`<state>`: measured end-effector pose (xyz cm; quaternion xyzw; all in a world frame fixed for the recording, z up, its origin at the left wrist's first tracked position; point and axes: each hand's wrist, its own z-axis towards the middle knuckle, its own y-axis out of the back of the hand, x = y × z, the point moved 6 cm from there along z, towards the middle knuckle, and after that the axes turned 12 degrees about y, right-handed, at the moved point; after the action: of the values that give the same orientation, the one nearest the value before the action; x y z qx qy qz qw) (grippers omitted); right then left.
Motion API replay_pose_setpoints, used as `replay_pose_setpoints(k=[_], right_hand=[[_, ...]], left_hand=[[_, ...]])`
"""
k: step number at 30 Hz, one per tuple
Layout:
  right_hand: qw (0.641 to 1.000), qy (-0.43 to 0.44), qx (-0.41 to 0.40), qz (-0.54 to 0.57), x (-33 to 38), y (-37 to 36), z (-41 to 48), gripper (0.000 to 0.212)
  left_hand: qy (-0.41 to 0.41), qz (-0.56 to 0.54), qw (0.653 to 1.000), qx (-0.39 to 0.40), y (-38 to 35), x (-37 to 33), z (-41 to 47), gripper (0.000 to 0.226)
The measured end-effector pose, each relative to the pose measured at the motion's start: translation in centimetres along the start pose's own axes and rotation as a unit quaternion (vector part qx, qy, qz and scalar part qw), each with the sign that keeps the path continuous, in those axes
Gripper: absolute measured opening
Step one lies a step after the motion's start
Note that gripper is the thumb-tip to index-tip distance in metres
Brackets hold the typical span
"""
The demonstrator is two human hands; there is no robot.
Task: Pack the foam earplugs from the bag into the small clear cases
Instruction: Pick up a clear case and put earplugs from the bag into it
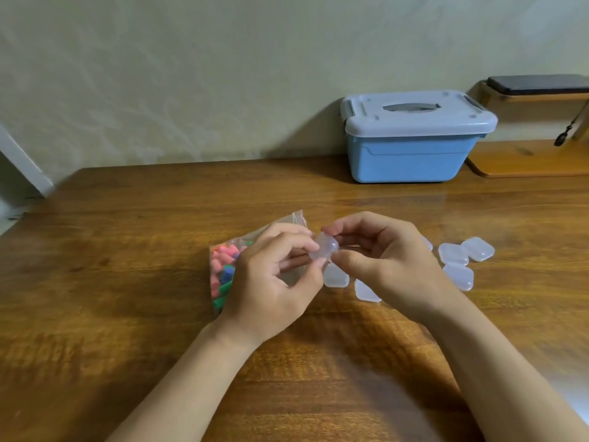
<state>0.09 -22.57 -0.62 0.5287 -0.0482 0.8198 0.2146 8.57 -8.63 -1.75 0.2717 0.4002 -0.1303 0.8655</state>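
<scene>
Both hands hold one small clear case (324, 248) above the wooden table (127, 282). My left hand (274, 275) pinches its left side with thumb and fingers; my right hand (382, 260) pinches its right side. I cannot tell whether the case is open or closed, or whether anything is inside. A clear plastic bag (228, 266) of pink, green and blue foam earplugs lies on the table just left of my left hand, partly hidden by it. Several more clear cases lie on the table: one under the hands (336, 277), one (366, 291) below my right hand, others at right (459, 275).
A blue lidded storage box (411, 145) stands at the back of the table, right of centre. A wooden stand (535, 157) with a dark pad on top sits at the far right. The wall runs behind the table.
</scene>
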Motion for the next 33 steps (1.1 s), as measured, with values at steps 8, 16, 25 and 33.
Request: replay_pose_setpoints(k=[8, 16, 25, 33], right_hand=[[1.0, 0.015, 0.004, 0.004, 0.0, -0.8, 0.0, 0.026], [0.999, 0.031, -0.02, 0.012, 0.0, -1.3, -0.1, 0.031], [1.0, 0.025, -0.012, -0.009, -0.4, -1.9, -0.2, 0.024], [0.99, -0.036, -0.102, -0.093, -1.6, -0.3, 1.3, 0.03]], left_hand=[[-0.035, 0.059, 0.997, -0.04, 0.3, -0.5, -0.3, 0.029], [-0.043, 0.094, 0.987, -0.12, 1.5, -0.7, 0.1, 0.018], [0.151, -0.052, 0.981, -0.106, 3.0, 0.8, 1.0, 0.015], [0.24, 0.079, 0.961, -0.112, 7.8, 5.0, 2.9, 0.015]])
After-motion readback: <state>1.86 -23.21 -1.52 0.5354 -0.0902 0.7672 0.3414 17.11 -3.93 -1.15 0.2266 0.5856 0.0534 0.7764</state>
